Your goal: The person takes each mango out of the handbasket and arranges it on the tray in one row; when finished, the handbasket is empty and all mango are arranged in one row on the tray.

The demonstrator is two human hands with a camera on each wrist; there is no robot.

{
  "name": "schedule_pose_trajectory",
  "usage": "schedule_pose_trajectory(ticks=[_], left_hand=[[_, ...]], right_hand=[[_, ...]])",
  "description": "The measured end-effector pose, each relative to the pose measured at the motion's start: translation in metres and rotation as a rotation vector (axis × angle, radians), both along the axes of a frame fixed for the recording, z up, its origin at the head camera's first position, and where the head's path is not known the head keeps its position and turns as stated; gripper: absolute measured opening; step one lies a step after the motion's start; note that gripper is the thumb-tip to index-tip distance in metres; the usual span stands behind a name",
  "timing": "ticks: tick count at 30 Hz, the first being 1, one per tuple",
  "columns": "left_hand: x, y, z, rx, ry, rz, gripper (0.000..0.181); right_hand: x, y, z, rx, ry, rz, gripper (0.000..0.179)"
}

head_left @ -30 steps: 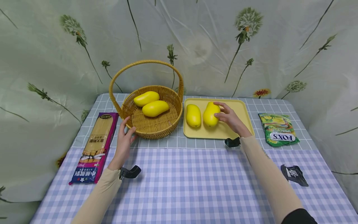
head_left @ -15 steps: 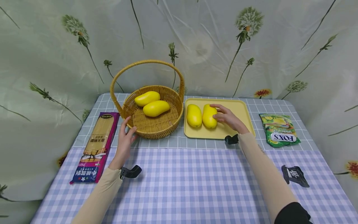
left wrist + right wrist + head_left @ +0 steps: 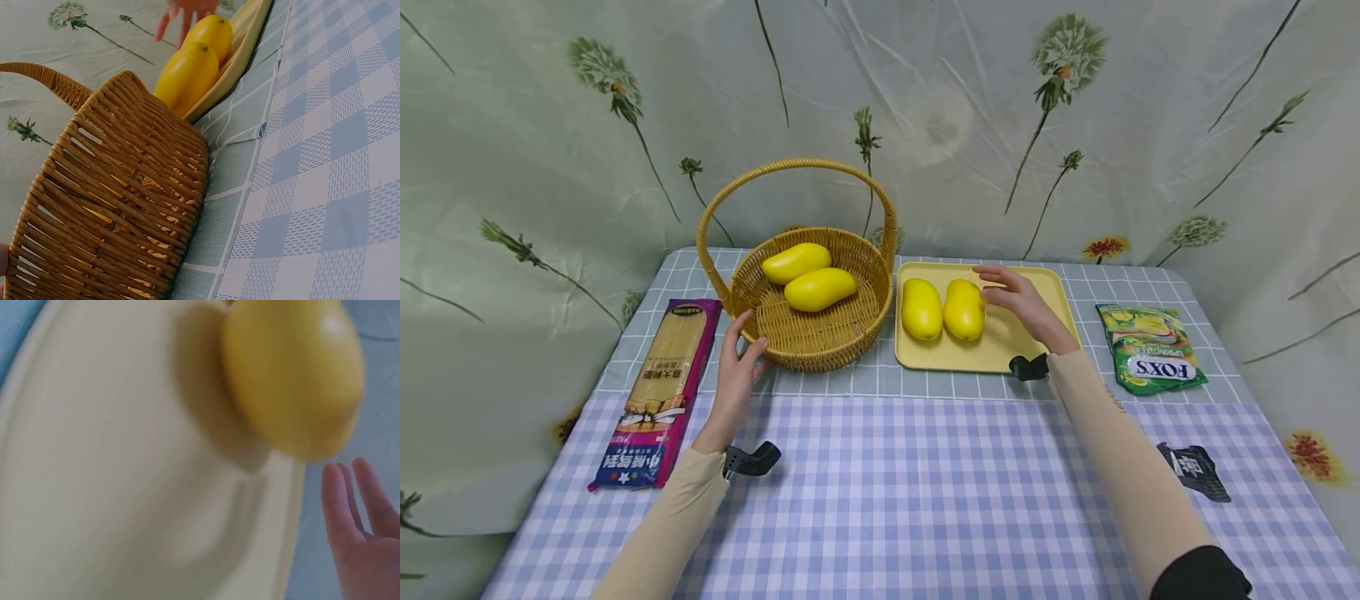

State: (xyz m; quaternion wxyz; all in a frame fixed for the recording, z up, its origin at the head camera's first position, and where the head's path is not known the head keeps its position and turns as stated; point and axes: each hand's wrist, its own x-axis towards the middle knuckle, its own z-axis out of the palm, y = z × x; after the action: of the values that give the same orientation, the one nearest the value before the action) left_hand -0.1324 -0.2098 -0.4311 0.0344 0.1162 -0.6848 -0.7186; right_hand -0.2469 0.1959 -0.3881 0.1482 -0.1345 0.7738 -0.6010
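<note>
My left hand [image 3: 733, 379] rests its fingertips at the near left rim of a woven basket [image 3: 820, 358] with a tall arched handle. Inside lie two yellow mangoes [image 3: 820, 289]. In the left wrist view the basket's wicker side [image 3: 119, 187] fills the left half, and only a bit of finger shows at the edge. My right hand [image 3: 1026, 308] hovers over a pale yellow tray [image 3: 1030, 354], fingers spread and nothing in them. Just left of its fingertips is a mango [image 3: 964, 310], side by side with another mango [image 3: 922, 309]. The right wrist view shows straight fingers [image 3: 340, 503] below the nearer mango [image 3: 294, 375].
A long purple pasta packet [image 3: 658, 392] lies left of the basket. Right of the tray is a green FOX'S bag [image 3: 1152, 348], with a small black packet [image 3: 1195, 472] nearer the front. A floral curtain [image 3: 940, 133] hangs behind the table.
The right-hand mango on the tray has shifted slightly left and turned beside its neighbour. My right hand has let go and drawn back right. My left hand stays at the basket.
</note>
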Motion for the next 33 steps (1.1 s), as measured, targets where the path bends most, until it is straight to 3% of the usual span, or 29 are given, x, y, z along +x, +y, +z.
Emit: schedule_pose_trajectory(ticks=[6,14,20,25,33], left_hand=[[0.001,0.000,0.000,-0.006,0.008,-0.001,0.055],[0.001,0.000,0.000,-0.007,0.030,-0.006,0.054],[0.002,-0.001,-0.001,-0.006,0.034,-0.008,0.054],[0.002,0.000,-0.001,-0.005,0.022,-0.005,0.054],[0.001,0.000,0.000,-0.013,0.016,0.001,0.054]], right_hand=[[-0.009,-0.014,-0.001,-0.065,0.043,0.015,0.048],[-0.004,-0.068,0.015,-0.154,0.045,0.211,0.047],[-0.005,-0.115,0.023,-0.121,0.051,0.311,0.047],[-0.009,-0.149,0.028,-0.079,0.024,0.341,0.051],[-0.021,-0.182,0.032,-0.012,-0.043,0.315,0.052]])
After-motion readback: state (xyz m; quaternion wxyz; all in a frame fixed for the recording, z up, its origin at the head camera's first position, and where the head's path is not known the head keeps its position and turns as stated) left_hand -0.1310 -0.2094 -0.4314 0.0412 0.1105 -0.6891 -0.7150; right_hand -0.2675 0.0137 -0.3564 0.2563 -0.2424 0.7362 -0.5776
